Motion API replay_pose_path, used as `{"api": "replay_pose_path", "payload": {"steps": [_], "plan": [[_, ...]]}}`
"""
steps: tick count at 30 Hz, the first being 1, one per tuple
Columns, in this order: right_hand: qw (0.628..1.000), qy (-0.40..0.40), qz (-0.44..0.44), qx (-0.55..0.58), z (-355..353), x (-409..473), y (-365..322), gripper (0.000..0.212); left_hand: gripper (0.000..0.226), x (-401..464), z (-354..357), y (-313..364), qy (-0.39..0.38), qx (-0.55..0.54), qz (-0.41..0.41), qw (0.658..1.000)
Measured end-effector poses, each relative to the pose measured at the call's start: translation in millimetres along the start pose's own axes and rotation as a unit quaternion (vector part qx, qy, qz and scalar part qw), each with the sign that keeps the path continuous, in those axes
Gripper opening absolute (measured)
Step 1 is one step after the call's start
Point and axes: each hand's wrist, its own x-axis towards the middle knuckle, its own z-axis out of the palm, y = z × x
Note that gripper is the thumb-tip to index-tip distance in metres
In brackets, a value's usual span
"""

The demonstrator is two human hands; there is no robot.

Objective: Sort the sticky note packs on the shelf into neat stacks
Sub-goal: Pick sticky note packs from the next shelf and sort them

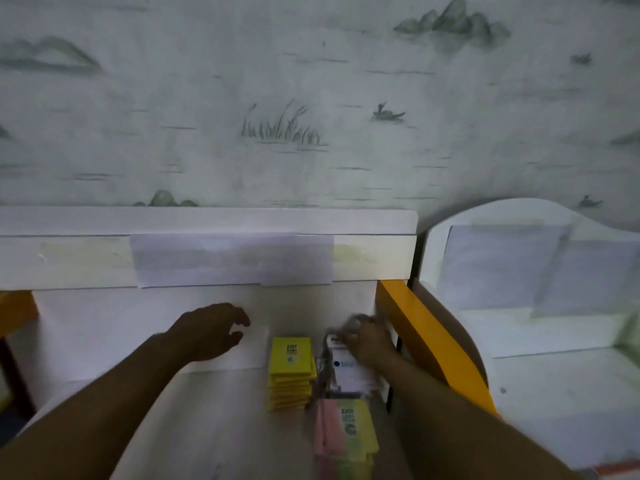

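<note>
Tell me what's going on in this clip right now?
A person is tidying sticky note packs on a white shelf. The right hand, blurred, rests on a white clear-wrapped pack at the shelf's right end; whether it grips is unclear. The left hand hovers open and empty. A yellow stack stands neatly beside it; a pink and yellow pile lies nearer.

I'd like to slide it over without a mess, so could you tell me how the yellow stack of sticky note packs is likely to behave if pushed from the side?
The yellow stack stands several packs high with slightly uneven edges, so it would probably shear or topple rather than slide whole. The packs look glossy-wrapped, so likely slippery against each other.
</note>
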Motion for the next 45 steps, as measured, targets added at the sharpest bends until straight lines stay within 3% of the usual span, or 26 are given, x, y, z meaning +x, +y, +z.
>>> {"api": "replay_pose_path", "payload": {"steps": [4, 7, 12, 20, 28, 36, 41, 45], "plan": [[0.989, -0.057, -0.112, -0.073, -74, 14, -35, 0.065, 0.040, 25, -52, 13, 0.029, 0.043, 0.019, 0.998], [0.974, -0.016, -0.187, -0.126, -139, 17, -53, 0.061, 0.044, 46, -95, 31, 0.075, 0.026, 0.038, 0.996], [0.966, 0.049, -0.210, -0.141, -213, 10, -44, 0.056, 0.052, 72, -125, 94, 0.115, 0.007, 0.076, 0.990], [0.975, 0.036, -0.184, -0.118, -239, 15, 58, 0.056, 0.044, 121, -116, 223, 0.120, -0.008, 0.156, 0.980], [0.981, 0.017, -0.190, -0.044, -260, 47, 199, 0.051, 0.040, 183, -78, 367, 0.096, 0.036, 0.180, 0.978], [0.980, -0.096, -0.167, 0.040, -227, 69, 332, 0.045, 0.047, 215, 18, 469, -0.119, 0.055, 0.085, 0.988], [0.968, -0.180, -0.169, 0.054, -169, 54, 373, 0.042, 0.060, 204, 80, 469, -0.308, 0.067, -0.022, 0.949], [0.952, -0.227, -0.201, 0.034, -130, 38, 381, 0.048, 0.067, 185, 105, 470, -0.356, 0.057, -0.070, 0.930]]}}
